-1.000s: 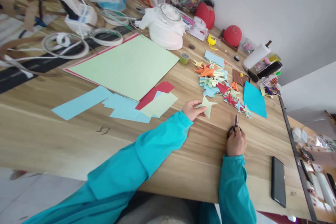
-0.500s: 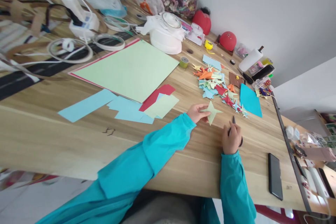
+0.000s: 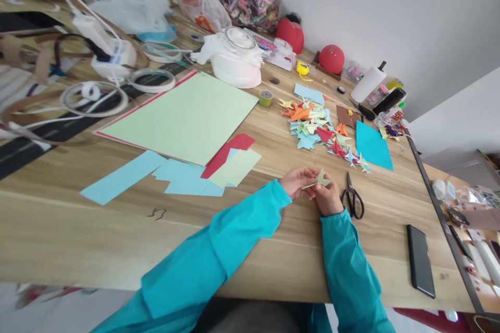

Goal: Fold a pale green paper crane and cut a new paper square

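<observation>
A pale green paper star (image 3: 322,179) with pointed tips is held between both hands above the table. My left hand (image 3: 299,183) pinches it from the left, and my right hand (image 3: 328,197) grips its right side with thumb and fingers closed. Black-handled scissors (image 3: 353,197) lie on the wood just right of my right hand, blades pointing away. Beyond the hands is a heap of folded paper shapes (image 3: 308,127) in orange, green, blue and red. Cut paper pieces (image 3: 236,166) in green, red and blue lie to the left.
A large pale green sheet (image 3: 183,114) covers the left middle of the table. A turquoise sheet (image 3: 373,145) lies right of the heap, a phone (image 3: 420,260) near the right front. Cables, a power strip (image 3: 115,60) and plastic bags (image 3: 130,2) crowd the back left.
My right hand has put the scissors down on the table and moved left to take hold of the paper star. The star now sits between both hands, turned and partly folded.
</observation>
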The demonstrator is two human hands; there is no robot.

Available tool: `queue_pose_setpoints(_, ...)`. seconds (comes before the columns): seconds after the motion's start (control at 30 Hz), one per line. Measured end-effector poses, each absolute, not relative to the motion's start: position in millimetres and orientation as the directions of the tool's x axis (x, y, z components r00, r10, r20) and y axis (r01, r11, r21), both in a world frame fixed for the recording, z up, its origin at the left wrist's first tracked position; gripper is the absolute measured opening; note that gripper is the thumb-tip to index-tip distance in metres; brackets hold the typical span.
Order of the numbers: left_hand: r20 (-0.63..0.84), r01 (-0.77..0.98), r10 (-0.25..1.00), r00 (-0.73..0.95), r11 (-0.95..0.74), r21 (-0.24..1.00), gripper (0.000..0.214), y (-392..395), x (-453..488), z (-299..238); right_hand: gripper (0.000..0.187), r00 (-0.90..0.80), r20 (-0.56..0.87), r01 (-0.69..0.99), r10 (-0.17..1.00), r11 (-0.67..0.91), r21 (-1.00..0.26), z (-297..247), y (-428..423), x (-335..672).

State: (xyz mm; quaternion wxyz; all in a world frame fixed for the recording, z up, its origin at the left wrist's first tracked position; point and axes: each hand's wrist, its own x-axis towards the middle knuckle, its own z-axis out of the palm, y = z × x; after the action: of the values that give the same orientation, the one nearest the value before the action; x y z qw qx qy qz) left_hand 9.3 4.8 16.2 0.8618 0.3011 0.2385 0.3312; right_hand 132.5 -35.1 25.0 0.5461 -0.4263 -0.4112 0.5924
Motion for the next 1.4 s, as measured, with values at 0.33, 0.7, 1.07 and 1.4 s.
queue_pose_setpoints(0.33, -0.144, -0.273, 0.882, 0.448, 0.288, 0.918, 0.044, 2.7, 5.4, 18.2, 0.027, 0.229, -0.098, -0.45, 0.969, 0.016, -0.893, 20.1, -30.0, 134.5)
queue_pose_setpoints(0.7, -0.191, -0.325, 0.904, 0.384, 0.325, 0.888, 0.044, 9.6, 4.6, 10.3, 0.029, 0.201, -0.156, -0.279, 0.967, -0.096, -0.955, 14.5, -33.0, 139.0)
queue_pose_setpoints(1.07, -0.166, -0.236, 0.902, 0.398, 0.275, 0.932, 0.053, 8.8, -0.8, 11.9, 0.03, 0.301, -0.181, -0.342, 0.936, -0.071, -0.937, 19.6, -30.4, 142.4)
queue_pose_setpoints(1.4, 0.0, -0.185, 0.899, 0.437, 0.09, 0.979, 0.027, 5.8, -0.7, 20.2, 0.034, 0.147, -0.196, -0.283, 0.97, -0.149, -0.948, 14.3, -30.9, 144.0)
